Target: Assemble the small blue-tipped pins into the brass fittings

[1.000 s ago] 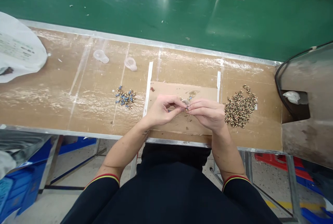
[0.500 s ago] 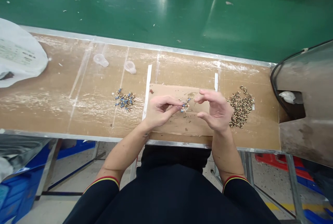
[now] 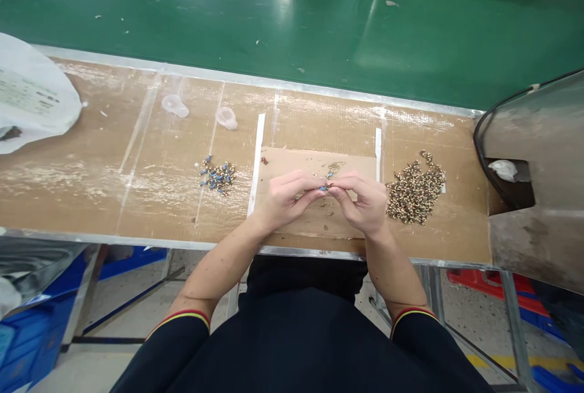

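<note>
Over the cardboard sheet [image 3: 314,222], my left hand [image 3: 291,199] pinches a small blue and brass part [image 3: 323,188]. My right hand [image 3: 362,201] has its fingertips closed on the right end of that same part, so the two hands almost touch. Just behind the fingertips lies another small blue and brass piece [image 3: 330,174]. A pile of small brass parts [image 3: 416,193] is to the right of my right hand. Left of the sheet is a smaller pile of blue and brass parts [image 3: 219,176].
Two clear plastic cups [image 3: 227,118] [image 3: 175,106] lie at the back left. A white bag [image 3: 36,95] sits at the far left. Behind the bench runs a green surface [image 3: 205,16]. On the right stands a metal housing [image 3: 542,137] with a black cable.
My right hand has moved left and closed its open fingers on the part. My left hand keeps its pinch near the same place.
</note>
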{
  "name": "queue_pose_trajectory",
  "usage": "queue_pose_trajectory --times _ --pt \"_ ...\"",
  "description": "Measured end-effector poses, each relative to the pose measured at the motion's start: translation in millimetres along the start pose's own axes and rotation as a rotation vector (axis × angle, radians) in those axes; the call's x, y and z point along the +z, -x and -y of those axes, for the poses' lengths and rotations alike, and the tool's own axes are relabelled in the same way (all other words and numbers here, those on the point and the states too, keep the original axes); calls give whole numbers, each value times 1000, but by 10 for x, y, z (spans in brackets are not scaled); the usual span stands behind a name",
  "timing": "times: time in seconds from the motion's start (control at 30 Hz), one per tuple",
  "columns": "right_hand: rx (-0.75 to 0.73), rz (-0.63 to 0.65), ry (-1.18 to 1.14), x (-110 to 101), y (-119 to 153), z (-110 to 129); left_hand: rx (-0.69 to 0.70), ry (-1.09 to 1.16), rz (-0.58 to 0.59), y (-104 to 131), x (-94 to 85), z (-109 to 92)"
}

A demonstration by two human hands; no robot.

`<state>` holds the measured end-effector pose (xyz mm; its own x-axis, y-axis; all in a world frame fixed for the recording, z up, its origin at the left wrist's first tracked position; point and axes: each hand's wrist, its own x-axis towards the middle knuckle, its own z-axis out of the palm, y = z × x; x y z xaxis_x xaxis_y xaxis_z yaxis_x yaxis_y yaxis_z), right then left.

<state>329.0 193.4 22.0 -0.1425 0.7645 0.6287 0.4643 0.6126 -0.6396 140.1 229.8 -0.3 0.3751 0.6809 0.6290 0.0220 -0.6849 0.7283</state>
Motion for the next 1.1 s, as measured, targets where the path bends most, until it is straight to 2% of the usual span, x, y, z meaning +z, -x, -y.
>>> queue_pose_trajectory --times 0.23,0.6,0.77,0.9,1.0,1.1 --pt "17 -18 24 60 43 35 -28 38 -18 15 25 -14" --pt "-53 -106 -60 144 79 28 -78 113 -2 13 41 -78" --pt "-80 -120 9 161 88 -23 -138 134 8 16 35 -43" --pt "-132 -130 3 189 61 -89 -112 134 -31 -27 52 -50" --pt "-191 -117 20 132 2 -44 -47 95 -74 -47 18 -140" --pt "-196 -201 119 -102 -15 176 -30 -19 -154 45 -196 -229"
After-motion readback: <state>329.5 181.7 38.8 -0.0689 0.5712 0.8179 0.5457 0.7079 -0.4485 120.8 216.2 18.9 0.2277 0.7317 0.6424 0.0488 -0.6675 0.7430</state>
